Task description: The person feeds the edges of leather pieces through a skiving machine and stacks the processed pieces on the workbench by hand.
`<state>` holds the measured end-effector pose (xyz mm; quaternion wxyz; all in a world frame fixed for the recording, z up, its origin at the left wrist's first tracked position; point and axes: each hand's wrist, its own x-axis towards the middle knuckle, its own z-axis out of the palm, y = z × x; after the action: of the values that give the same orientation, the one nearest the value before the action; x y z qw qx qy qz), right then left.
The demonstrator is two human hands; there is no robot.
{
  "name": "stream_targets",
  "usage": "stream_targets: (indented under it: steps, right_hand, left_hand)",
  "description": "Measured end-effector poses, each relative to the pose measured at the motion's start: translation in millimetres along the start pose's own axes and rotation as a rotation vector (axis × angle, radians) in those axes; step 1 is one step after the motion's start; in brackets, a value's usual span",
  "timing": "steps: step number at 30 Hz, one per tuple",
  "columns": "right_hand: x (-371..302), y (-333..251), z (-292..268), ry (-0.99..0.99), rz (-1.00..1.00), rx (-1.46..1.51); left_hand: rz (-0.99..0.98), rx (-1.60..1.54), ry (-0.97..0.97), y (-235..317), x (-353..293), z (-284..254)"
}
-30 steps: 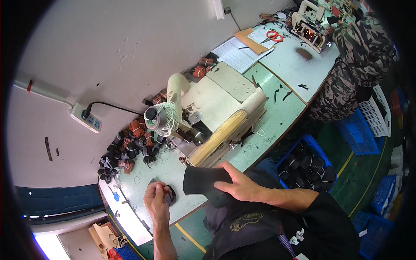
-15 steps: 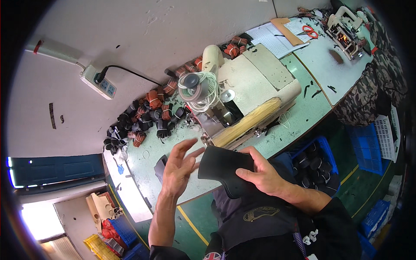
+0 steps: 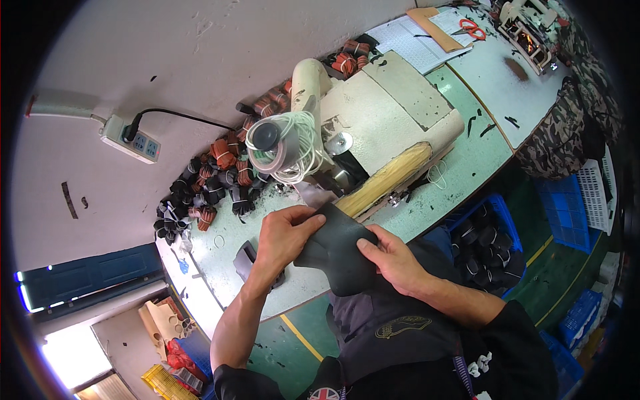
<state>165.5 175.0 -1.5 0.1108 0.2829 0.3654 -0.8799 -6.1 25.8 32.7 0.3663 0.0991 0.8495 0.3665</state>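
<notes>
Your left hand [image 3: 285, 237] pinches the edge of a smooth black, leather-like curved piece [image 3: 343, 247], its thumb on the upper face. Your right hand [image 3: 395, 263] grips the opposite edge, thumb on top and fingers tucked beneath. The piece hangs above your lap, just on your side of the cream-painted metal machine with a yellow bar along its front [image 3: 387, 100]. One corner points at the near end of that bar, and the broad rounded end points back toward your body. The long axis seems to run between them, away from the machine and toward you, though your fingers hide part of the outline. An inward curve cuts the lower left edge. You can see no marking on the face turned up.

On your dark grey apron [image 3: 373, 353], nearer you than the machine, sits a yellow outlined emblem [image 3: 403, 327] whose lettering is too small to read. Left of the machine, a loose dark grey piece [image 3: 245, 261] lies on the pale green tabletop [image 3: 293, 293], and tied black and reddish-brown bundles [image 3: 223, 155] are heaped along the wall. Beyond the machine lie white printed sheets [image 3: 403, 50], their print illegible. To its right, below the table edge, stands a blue plastic basket [image 3: 512, 230] of black rolled pieces [image 3: 483, 243].
</notes>
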Motion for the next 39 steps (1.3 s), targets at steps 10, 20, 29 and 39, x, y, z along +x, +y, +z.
stream_targets:
  steps: [10, 20, 29, 39]
  right_hand:
    - [13.0, -6.7, -9.9, 0.066, 0.002, -0.026]
    - [11.7, -1.4, -16.3, 0.103, -0.126, 0.085]
    - [12.7, -2.2, -8.1, 0.111, -0.154, 0.117]
    - [11.4, 14.1, -10.4, 0.122, -0.176, 0.171]
  left_hand:
    - [-0.039, 0.153, 0.038, 11.3, 22.7, 0.6]
    - [0.005, -0.197, -0.069, -6.6, 21.3, -0.6]
    - [-0.054, 0.214, 0.065, 15.3, 30.7, 5.0]
    - [-0.03, 0.208, 0.056, 11.8, 23.6, 1.8]
